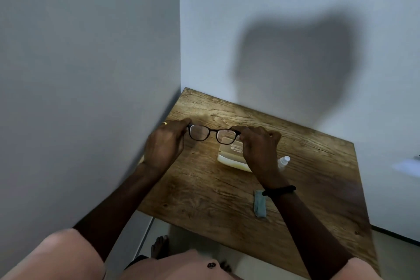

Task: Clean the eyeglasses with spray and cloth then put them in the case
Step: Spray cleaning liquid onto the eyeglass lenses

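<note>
Gold ring (164, 123) on left hand (164, 146); black band (279, 190) at right wrist; short pale pink sleeves (66, 254); bare feet (160, 246).

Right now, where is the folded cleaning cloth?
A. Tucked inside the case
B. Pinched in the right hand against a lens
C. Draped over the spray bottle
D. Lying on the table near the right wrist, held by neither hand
D: the cloth lies flat on the table beside the right wrist, while the left hand and right hand each grip an end of the glasses.
</note>
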{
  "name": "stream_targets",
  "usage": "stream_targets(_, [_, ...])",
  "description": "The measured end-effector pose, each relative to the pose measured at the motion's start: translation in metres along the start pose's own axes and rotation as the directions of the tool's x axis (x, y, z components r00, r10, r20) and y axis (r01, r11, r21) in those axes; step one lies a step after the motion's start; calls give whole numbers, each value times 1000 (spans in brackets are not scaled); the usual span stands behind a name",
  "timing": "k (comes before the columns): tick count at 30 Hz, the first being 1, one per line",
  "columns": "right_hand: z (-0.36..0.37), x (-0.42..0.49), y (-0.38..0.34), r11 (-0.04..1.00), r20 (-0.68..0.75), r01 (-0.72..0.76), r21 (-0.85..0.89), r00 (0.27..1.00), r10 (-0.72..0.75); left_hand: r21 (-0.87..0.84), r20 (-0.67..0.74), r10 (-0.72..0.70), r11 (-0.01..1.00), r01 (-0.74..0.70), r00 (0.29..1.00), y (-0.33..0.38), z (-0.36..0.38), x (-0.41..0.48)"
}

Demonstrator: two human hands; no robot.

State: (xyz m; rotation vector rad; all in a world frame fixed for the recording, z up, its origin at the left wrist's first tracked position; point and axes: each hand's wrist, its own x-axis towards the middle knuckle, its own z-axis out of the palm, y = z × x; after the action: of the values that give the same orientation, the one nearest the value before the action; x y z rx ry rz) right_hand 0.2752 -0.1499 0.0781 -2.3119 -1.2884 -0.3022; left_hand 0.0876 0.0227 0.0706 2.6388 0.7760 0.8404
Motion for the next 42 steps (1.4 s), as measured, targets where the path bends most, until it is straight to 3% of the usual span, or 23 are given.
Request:
stream_targets(11, [-54,0,40,987,-212,-148,56,965,157,-192,-65,120,973,-131,991,57,15,48])
stream_targets(14, [-71,-11,59,953,-279,-220,207,921,273,-220,-88,132,964,-148,987,69,18,57])
stream_targets(20, [-67,-74,108,914,-461,-274,299,797,389,-177,-74,161,969,-172,984,90,23,70])
stream_targets(30, [-10,-119,108,844,-308,-390,368,805,506,-223,-8,182,958,-179,983,110,37,79])
stream_targets(42, [31,-115,87,898,-160,-325,296,910,383,-217,-13,139,966,-139,990,110,51,76])
